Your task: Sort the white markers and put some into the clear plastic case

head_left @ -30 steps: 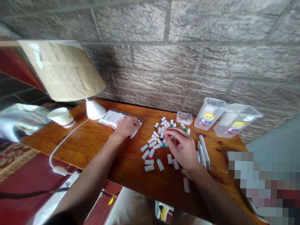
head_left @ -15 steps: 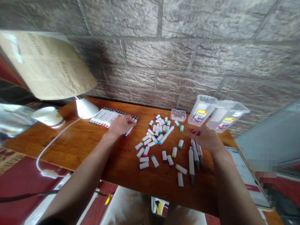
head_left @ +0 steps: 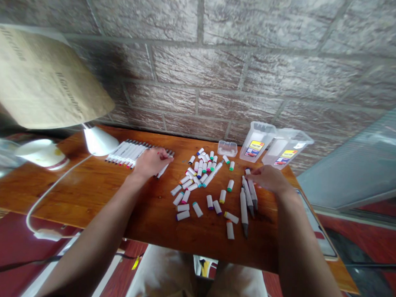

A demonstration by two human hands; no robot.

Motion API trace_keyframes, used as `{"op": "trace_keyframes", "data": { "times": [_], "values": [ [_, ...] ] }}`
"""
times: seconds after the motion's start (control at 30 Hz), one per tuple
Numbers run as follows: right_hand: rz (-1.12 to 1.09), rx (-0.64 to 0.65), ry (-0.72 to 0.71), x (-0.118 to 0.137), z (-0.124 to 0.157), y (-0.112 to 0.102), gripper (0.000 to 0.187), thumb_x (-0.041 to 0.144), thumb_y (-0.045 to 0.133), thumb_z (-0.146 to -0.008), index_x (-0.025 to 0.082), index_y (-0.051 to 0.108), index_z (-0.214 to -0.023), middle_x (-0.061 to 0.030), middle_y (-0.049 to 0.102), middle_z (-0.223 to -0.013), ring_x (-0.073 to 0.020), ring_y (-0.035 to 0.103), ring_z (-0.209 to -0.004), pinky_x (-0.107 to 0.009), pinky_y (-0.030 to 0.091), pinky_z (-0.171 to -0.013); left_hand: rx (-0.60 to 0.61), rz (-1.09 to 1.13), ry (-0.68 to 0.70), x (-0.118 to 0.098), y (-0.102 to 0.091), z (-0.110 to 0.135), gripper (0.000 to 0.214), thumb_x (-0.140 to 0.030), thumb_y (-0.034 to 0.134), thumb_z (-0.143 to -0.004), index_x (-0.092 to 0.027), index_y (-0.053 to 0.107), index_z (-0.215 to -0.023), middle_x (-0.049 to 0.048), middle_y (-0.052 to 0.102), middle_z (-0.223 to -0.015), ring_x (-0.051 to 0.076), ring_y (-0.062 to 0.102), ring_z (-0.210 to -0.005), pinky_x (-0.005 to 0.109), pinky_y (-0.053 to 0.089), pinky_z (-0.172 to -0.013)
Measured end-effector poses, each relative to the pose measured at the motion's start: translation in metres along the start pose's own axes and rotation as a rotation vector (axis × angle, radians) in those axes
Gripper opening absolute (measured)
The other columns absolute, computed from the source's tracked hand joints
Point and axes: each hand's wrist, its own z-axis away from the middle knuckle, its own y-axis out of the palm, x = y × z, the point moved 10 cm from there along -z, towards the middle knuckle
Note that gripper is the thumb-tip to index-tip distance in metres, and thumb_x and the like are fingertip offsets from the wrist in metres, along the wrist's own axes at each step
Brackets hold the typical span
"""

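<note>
My left hand point(head_left: 152, 161) rests at the right end of a row of white markers point(head_left: 125, 152), which lie side by side with dark tips away from me. Its fingers are closed on the end marker point(head_left: 164, 170). To the right, my right hand point(head_left: 267, 178) pinches the upper end of a white marker point(head_left: 252, 193); its fingertips partly hide that end. Two more grey-tipped markers point(head_left: 244, 210) lie just left of it, tips toward me. Between the hands are scattered white caps point(head_left: 200, 166) with coloured ends, and one long white marker point(head_left: 213, 174) among them.
Two clear plastic cases point(head_left: 257, 139) with yellow labels stand at the back right, beside a small clear lid point(head_left: 227, 148). A tablet point(head_left: 318, 230) lies at the right edge. On the left are a lamp point(head_left: 101, 141), its cord and a paper cup point(head_left: 43, 154).
My right hand has come down to the upper end of the rightmost marker. My left hand stays at the row's end. The whole view has shifted slightly, with things appearing further left.
</note>
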Motion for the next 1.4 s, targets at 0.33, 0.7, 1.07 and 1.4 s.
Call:
{"op": "trace_keyframes", "data": {
  "times": [0.33, 0.7, 1.07, 1.4],
  "values": [
    [-1.079, -0.086, -0.226, 0.055, 0.018, -0.017, 0.031, 0.041, 0.066, -0.072, 0.021, 0.048, -0.057, 0.0058, 0.04, -0.048, -0.0073, 0.032, -0.044, -0.023, 0.024, -0.044, 0.032, 0.395, 0.198, -0.036, 0.003, 0.005, 0.044, -0.056, 0.058, -0.085, -0.019, 0.057, -0.061, -0.001, 0.06, -0.059, 0.012, 0.053, -0.058, 0.025, 0.04, -0.061],
    [-1.372, 0.151, -0.356, 0.106, 0.036, 0.012, 0.026, 0.035, 0.075, -0.07, 0.02, 0.068, -0.09, 0.0028, 0.061, -0.065, -0.0056, 0.031, -0.047, -0.022, 0.021, -0.044, 0.176, 0.641, 0.242, -0.06, 0.009, 0.015, 0.05, -0.062, 0.063, -0.082, -0.018, 0.061, -0.059, 0.0016, 0.063, -0.063, 0.013, 0.057, -0.065, 0.025, 0.045, -0.067],
    [-1.334, 0.352, -0.458, 0.15, 0.061, 0.065, 0.027, 0.04, 0.084, -0.076, 0.021, 0.068, -0.086, 0.0048, 0.058, -0.069, -0.0047, 0.039, -0.05, -0.02, 0.027, -0.045, 0.688, 0.965, 0.277, -0.103, 0.032, 0.053, 0.044, -0.054, 0.076, -0.079, -0.014, 0.078, -0.098, 0.009, 0.079, -0.092, 0.018, 0.07, -0.078, 0.029, 0.054, -0.074],
    [-1.344, 0.282, -0.439, 0.149, 0.061, 0.061, 0.033, 0.05, 0.075, -0.082, 0.022, 0.07, -0.099, 0.0022, 0.063, -0.076, -0.0058, 0.041, -0.05, -0.021, 0.028, -0.044, 1.031, 1.135, 0.223, -0.114, 0.043, 0.08, 0.051, -0.05, 0.082, -0.076, -0.016, 0.07, -0.111, 0.0116, 0.079, -0.089, 0.022, 0.075, -0.075, 0.031, 0.058, -0.068]
  ]
}}
